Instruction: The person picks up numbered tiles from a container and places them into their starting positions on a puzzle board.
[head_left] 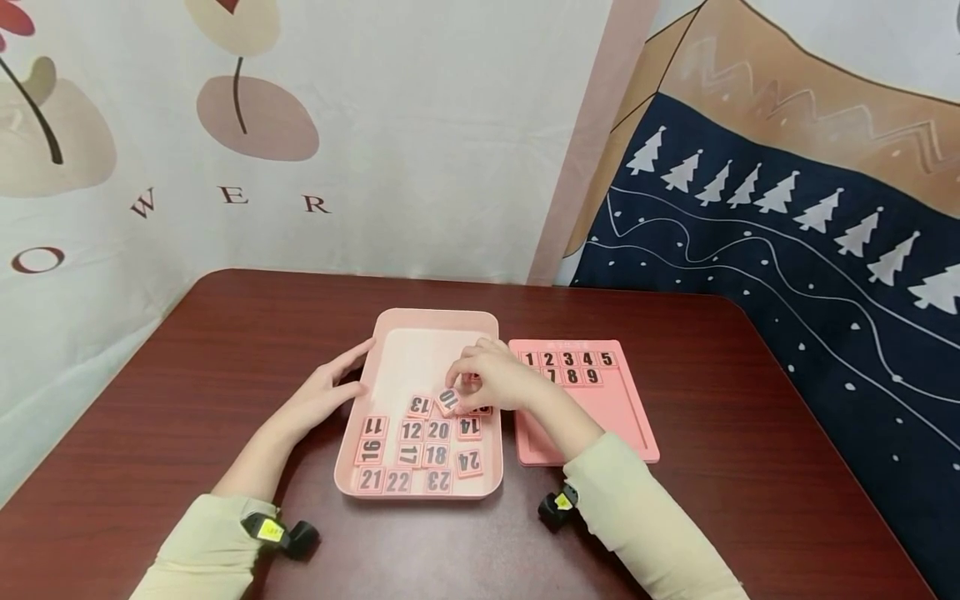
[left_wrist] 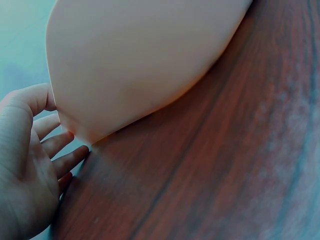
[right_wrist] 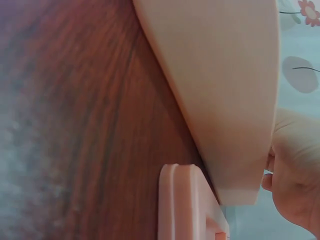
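Note:
A pale pink tray [head_left: 412, 319] holds several square number tiles, some turned sideways or upside down. My right hand [head_left: 491, 375] is over the tray's right side and pinches the tilted tile marked 10 [head_left: 447, 402]. Its fingers cover part of some tiles behind it. My left hand [head_left: 324, 393] touches the tray's left side with its fingers extended; the left wrist view shows the left hand [left_wrist: 35, 155] against the tray wall [left_wrist: 135, 60]. To the right lies a pink number board [head_left: 600, 425] with tiles 1 to 5 in its top row and 7, 8, 9 visible below.
Both the tray and the board lie on a dark red-brown wooden table [head_left: 247, 350]. My right forearm crosses over the board's left part. A printed cloth [head_left: 420, 167] hangs behind the table, and a dark tree-patterned cloth [head_left: 750, 242] hangs at the right.

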